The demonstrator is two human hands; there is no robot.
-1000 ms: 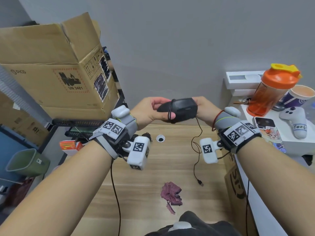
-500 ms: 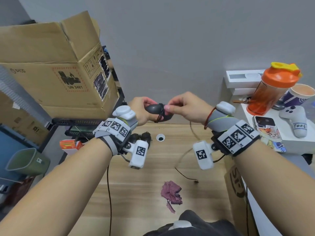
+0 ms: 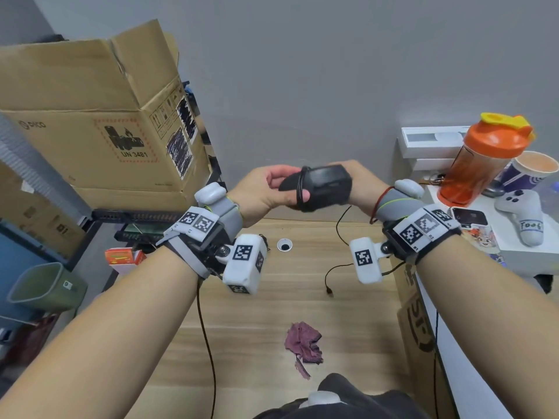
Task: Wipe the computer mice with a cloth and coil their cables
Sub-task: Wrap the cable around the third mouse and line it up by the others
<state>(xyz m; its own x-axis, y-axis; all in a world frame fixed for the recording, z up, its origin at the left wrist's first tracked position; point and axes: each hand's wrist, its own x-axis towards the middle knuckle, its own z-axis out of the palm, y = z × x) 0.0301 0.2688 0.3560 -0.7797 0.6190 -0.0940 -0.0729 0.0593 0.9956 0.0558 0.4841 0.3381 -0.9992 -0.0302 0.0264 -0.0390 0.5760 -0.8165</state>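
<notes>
A black computer mouse is held up above the wooden desk, with several turns of its black cable wound round its narrow end. My left hand grips that end, thumb pressing on the wraps. My right hand holds the wide end from behind, its fingers hidden by the mouse. The loose cable hangs from under the right hand, and its plug tip hovers just over the desk. A crumpled purple cloth lies on the desk near me.
A large cardboard box stands at left, a green bin below it. On the white shelf at right are an orange shaker bottle, a paper cup, a white controller and a phone. The desk has a cable hole.
The right hand came round over the mouse and back behind it, laying on another turn of cable. The hanging cable is shorter and its plug has lifted toward the hands.
</notes>
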